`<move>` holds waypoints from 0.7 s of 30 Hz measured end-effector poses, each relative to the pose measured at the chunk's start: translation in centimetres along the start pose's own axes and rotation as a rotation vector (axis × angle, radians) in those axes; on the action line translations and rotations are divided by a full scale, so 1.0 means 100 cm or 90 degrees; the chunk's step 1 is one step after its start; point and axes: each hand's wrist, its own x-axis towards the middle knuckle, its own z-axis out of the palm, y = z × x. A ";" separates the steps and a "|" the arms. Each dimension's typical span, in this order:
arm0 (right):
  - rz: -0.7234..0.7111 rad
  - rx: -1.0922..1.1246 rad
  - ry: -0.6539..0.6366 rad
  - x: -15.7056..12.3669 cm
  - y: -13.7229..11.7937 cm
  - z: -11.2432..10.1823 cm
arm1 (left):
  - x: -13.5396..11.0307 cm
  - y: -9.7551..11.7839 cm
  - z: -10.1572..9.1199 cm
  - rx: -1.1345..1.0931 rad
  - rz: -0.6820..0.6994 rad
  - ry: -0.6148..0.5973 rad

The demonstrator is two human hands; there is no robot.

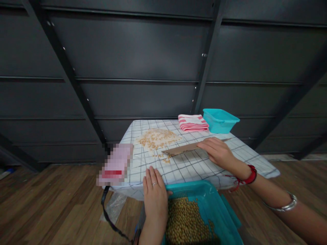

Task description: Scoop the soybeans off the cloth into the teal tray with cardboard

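Note:
My right hand point(217, 151) grips a strip of brown cardboard point(182, 149), held low over the checked cloth. Its far-left end is beside a few loose yellowish beans point(166, 159). Beyond lies a pile of white grains mixed with the same beans point(158, 137). My left hand point(155, 194) lies flat on the cloth's front edge, fingers together and stretched out, thumb near the rim of a teal tub point(204, 187). Inside that tub, below the table edge, is a heap of greenish-brown beans point(185, 217).
A folded pink-and-white towel point(193, 123) and a second, smaller teal tub point(221, 121) stand at the back right of the cloth-covered table point(204, 170). A pixelated pink object point(116, 163) is at the left edge, a black cord point(103, 200) hanging below. Dark panels rise behind.

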 end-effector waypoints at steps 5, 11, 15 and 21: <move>0.001 -0.006 0.009 0.003 0.004 -0.007 | -0.001 -0.001 -0.001 0.021 0.018 0.000; 0.006 -0.034 -0.014 -0.002 0.004 -0.005 | -0.002 -0.002 -0.001 0.025 0.021 0.013; 0.004 -0.024 -0.021 -0.007 0.000 -0.006 | -0.002 -0.002 -0.001 0.048 0.033 0.019; 0.000 -0.019 -0.007 -0.010 0.002 -0.013 | -0.002 -0.003 0.002 0.043 0.030 0.014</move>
